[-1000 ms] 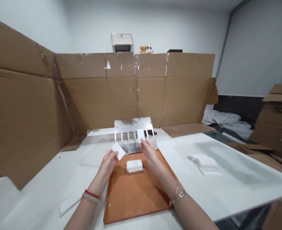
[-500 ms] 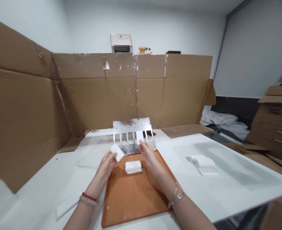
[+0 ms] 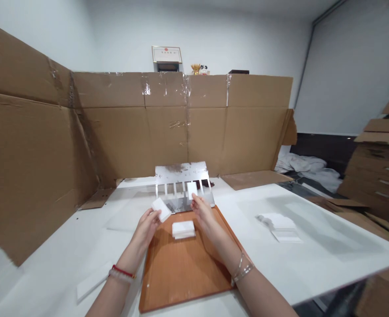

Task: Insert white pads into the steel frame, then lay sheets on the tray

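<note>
My left hand (image 3: 149,223) pinches a small stack of white cards (image 3: 161,209) above the left back edge of the brown wooden board (image 3: 184,273). Between the fingertips of my right hand (image 3: 202,210) is a single white card (image 3: 192,190), held upright in front of a slotted metal rack (image 3: 181,172). The rack stands behind the board, with several openings side by side. Whether the card touches the rack I cannot tell. Another stack of white cards (image 3: 183,229) lies on the board between my forearms.
A fanned pile of white cards (image 3: 282,227) lies on the white table (image 3: 247,220) at the right. A white slab (image 3: 93,281) is at the left front. Cardboard walls (image 3: 128,141) stand along the left and back.
The card in my right hand has moved down very slightly. My left hand and its cards have hardly moved.
</note>
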The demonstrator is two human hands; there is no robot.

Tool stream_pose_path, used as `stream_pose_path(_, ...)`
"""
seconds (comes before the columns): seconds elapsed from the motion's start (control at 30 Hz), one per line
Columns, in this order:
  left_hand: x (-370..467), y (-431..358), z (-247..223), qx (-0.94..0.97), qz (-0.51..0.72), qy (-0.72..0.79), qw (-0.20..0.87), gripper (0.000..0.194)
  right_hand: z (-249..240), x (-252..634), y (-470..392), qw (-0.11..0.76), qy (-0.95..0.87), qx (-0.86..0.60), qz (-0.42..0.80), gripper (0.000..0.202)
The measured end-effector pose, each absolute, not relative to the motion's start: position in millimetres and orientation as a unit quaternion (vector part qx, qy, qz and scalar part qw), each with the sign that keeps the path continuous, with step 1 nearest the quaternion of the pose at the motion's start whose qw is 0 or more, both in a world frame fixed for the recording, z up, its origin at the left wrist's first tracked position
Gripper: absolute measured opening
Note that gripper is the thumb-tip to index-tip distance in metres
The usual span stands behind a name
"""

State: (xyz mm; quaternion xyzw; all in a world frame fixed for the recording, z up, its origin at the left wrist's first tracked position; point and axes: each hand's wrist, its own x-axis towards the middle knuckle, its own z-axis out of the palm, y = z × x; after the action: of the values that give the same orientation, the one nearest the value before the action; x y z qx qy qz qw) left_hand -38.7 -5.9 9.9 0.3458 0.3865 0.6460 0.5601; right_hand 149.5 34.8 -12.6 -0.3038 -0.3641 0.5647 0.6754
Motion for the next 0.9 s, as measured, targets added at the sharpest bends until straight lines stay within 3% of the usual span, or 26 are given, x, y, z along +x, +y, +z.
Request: stream_pose_path(0.9, -40.1, -6.6, 16.2, 0.335, 0.65, 0.358, 0.581, 0.032, -18.6, 145.3, 37.0, 0.671, -0.378, -0.331, 0.545, 0.039)
